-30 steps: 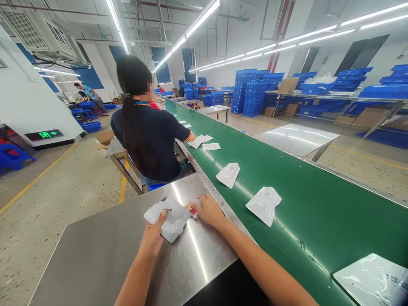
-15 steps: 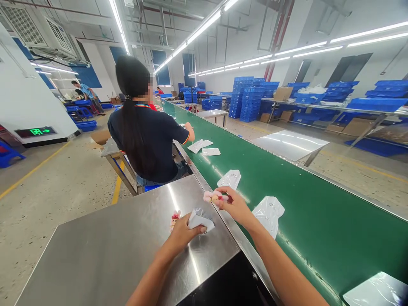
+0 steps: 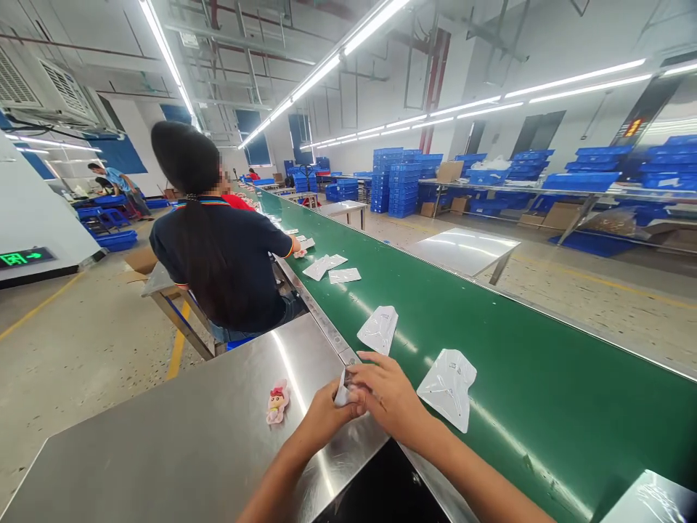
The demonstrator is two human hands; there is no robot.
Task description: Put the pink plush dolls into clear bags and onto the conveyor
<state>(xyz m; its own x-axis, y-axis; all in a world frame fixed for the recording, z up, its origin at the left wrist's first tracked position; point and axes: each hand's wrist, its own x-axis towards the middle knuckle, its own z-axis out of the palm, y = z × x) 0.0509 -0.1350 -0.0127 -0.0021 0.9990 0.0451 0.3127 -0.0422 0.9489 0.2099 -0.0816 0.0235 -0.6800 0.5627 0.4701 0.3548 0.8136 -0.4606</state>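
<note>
My left hand point(image 3: 327, 412) and my right hand point(image 3: 388, 394) meet over the steel table's point(image 3: 179, 450) right edge. Both are closed on a small clear plastic pouch point(image 3: 343, 393), of which only a corner shows between the fingers. A small pink doll figure point(image 3: 277, 403) lies on the table, a little left of my left hand. On the green conveyor belt point(image 3: 506, 341) to the right lie two clear pouches: one point(image 3: 448, 387) just beside my right hand, another point(image 3: 379, 328) further up the belt.
A person in a dark shirt point(image 3: 218, 247) sits ahead at another steel table, facing the belt, with more pouches point(image 3: 332, 267) beside them. Stacks of blue crates point(image 3: 403, 181) stand across the aisle. Another steel table point(image 3: 462, 247) is on the belt's far side.
My right hand, which held a pink figure above the belt edge, has come back to meet my left hand on the pouch. The pink doll stays on the table. The view swung left.
</note>
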